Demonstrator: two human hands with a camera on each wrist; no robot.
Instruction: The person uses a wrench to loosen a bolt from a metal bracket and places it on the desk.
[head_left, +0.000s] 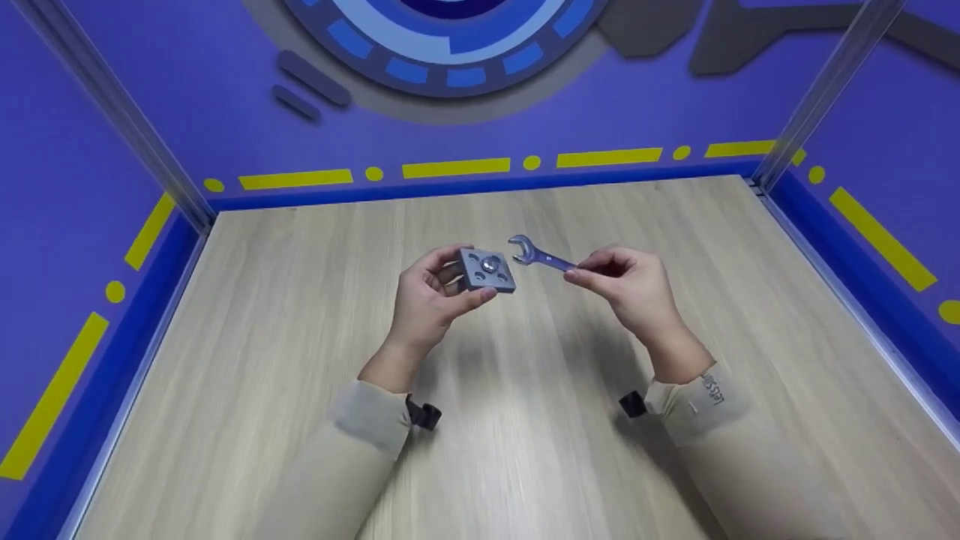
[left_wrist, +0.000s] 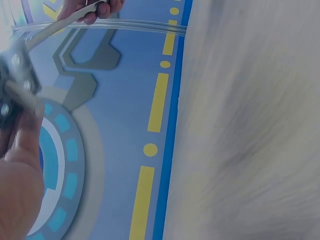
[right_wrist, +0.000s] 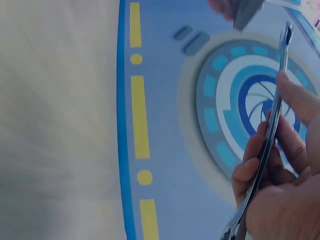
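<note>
Between thumb and fingers, my left hand [head_left: 424,304] grips a square grey metal block [head_left: 472,280] by its edges. Small holes sit near the block's corners, and a bolt [head_left: 490,264] shows its head at the middle of the face. In the left wrist view the bolt's shank [left_wrist: 22,95] sticks out from the block. My right hand [head_left: 637,292] pinches an open-end wrench [head_left: 547,260] by its handle, the fingers curled along it in the right wrist view. The wrench's open jaw points at the block, a small gap apart from it. Both are held above the table.
A wood-grain table [head_left: 285,337] lies under both hands. Blue panels [head_left: 480,135] with yellow markings rise at the back and sides, joined by metal posts [head_left: 825,82] at the corners. Small black devices [head_left: 425,415] sit at both sleeve cuffs.
</note>
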